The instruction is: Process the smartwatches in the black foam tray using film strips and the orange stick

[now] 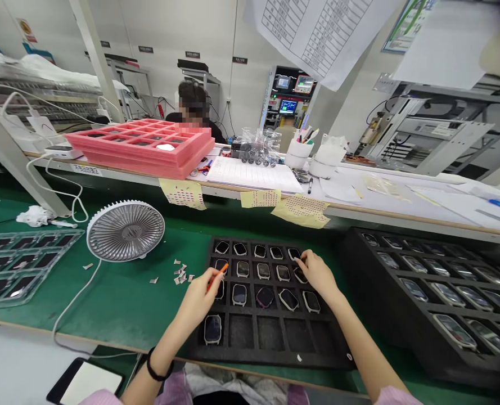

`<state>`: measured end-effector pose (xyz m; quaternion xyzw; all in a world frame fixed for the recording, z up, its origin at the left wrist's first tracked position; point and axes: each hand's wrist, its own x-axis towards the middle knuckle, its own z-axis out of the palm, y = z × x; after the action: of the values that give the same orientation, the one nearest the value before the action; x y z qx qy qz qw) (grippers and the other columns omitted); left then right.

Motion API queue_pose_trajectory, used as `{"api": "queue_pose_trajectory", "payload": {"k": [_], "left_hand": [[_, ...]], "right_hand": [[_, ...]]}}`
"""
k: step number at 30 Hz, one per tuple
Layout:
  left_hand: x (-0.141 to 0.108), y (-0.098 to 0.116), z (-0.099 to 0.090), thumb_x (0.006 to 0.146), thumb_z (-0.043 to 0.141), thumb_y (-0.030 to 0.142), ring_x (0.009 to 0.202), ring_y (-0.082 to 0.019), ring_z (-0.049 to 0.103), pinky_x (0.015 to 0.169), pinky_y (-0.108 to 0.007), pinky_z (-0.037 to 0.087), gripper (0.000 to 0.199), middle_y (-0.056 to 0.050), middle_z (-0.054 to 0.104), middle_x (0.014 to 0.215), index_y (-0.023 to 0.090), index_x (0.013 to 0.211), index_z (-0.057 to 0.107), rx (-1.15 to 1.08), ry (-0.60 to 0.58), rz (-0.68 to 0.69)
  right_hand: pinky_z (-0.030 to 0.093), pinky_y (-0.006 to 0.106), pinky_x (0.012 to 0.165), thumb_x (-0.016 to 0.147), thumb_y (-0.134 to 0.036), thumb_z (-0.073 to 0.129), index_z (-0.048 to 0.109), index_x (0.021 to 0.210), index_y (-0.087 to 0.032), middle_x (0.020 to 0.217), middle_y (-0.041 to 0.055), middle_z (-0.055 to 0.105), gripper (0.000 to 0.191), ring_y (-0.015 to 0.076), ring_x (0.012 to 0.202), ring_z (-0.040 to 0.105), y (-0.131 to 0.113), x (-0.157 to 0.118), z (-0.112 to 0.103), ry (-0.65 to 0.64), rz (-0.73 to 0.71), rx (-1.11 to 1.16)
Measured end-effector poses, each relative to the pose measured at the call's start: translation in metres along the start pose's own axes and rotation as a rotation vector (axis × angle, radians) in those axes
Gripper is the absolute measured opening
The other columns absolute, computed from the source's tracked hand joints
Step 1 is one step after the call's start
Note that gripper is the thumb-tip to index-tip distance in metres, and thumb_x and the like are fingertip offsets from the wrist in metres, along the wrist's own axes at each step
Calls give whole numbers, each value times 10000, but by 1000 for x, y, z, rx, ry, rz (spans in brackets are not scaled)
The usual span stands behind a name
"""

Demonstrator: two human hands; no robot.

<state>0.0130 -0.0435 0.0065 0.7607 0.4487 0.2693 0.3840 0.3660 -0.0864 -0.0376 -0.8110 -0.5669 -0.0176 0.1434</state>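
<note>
A black foam tray [270, 357] lies before me, with square smartwatch bodies without straps in most of its pockets. My left hand [199, 298] is closed around a slim orange tool [224, 268] over the tray's left column; its exact kind is unclear. At the right end of the back row, my right hand [317, 274] pinches the edge of a smartwatch [292, 253]. Another watch [300, 275] sits partly hidden under those fingers. In the front row, one watch [212, 329] occupies the leftmost pocket, and the other pockets there hold no watch.
To the right stands a stack of black trays [380, 315] with more watches. A grey fan [126, 232], small scattered pieces [182, 274] and clear trays [26, 281] of dark screens lie left. Behind, a shelf [228, 191] carries red foam trays [135, 157] and papers. A person [194, 107] sits beyond.
</note>
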Motion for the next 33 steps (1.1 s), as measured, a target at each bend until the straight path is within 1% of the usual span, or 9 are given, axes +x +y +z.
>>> {"api": "queue_pose_trajectory", "payload": {"k": [3, 7, 12, 15, 17, 20, 23, 27, 33], "left_hand": [[-1, 8, 7, 903, 343, 450, 519, -128, 412, 523, -224, 288, 338, 44, 438, 581, 192, 817, 544, -37, -22, 24], [-1, 4, 10, 904, 358, 441, 533, -124, 403, 534, -222, 294, 332, 42, 450, 595, 187, 828, 557, -77, -54, 2], [-2, 1, 12, 899, 373, 456, 531, -122, 381, 530, -221, 286, 343, 49, 420, 575, 183, 837, 572, -107, -97, 3], [-2, 5, 15, 905, 376, 475, 522, -116, 373, 524, -220, 281, 364, 52, 415, 562, 180, 842, 581, -175, -149, 5], [-2, 10, 20, 909, 379, 481, 526, -113, 381, 533, -218, 295, 374, 52, 422, 555, 176, 847, 586, -261, -209, 21], [-2, 19, 32, 907, 383, 492, 492, -97, 340, 506, -209, 292, 387, 67, 368, 524, 169, 794, 563, -413, -294, 31], [-2, 29, 42, 897, 384, 520, 443, -79, 273, 441, -200, 233, 409, 82, 301, 513, 172, 730, 519, -479, -327, 15], [-4, 34, 45, 895, 391, 524, 428, -68, 274, 408, -195, 207, 420, 76, 328, 528, 165, 719, 519, -464, -338, 20], [-5, 34, 42, 883, 416, 529, 407, -60, 251, 399, -197, 196, 433, 80, 323, 500, 155, 707, 544, -521, -326, 15]], "right_hand": [[375, 293, 601, 855, -375, 531, 527, 741, -182, 820, 116, 571, 224, 266, 819, 585, 2, -4, -1, -79, 68, -43], [411, 298, 643, 820, -389, 562, 525, 684, -194, 786, 82, 558, 240, 234, 787, 583, 10, -7, 4, -118, 66, 25], [361, 262, 530, 753, -380, 582, 429, 701, -230, 546, -49, 454, 220, 162, 537, 493, 10, -7, 1, -130, 38, 381], [303, 245, 467, 755, -425, 588, 481, 912, -222, 490, -95, 386, 278, 136, 443, 405, -17, -18, -9, 9, 100, 665], [321, 231, 450, 772, -476, 594, 491, 1054, -223, 575, -65, 468, 392, 129, 486, 445, -48, -31, -18, 46, 116, 966], [337, 200, 380, 783, -485, 619, 531, 998, -226, 645, -44, 516, 348, 104, 476, 472, -101, -53, -29, -203, 182, 1468], [281, 162, 282, 768, -449, 668, 511, 865, -228, 611, -71, 499, 288, 59, 368, 388, -140, -66, -33, -324, 220, 1800], [289, 137, 250, 752, -425, 705, 453, 757, -214, 561, -92, 503, 329, 25, 294, 343, -160, -69, -35, -376, 253, 1942], [346, 151, 268, 766, -430, 698, 437, 751, -214, 516, -105, 494, 339, 33, 273, 366, -165, -68, -39, -387, 217, 1971]]}}
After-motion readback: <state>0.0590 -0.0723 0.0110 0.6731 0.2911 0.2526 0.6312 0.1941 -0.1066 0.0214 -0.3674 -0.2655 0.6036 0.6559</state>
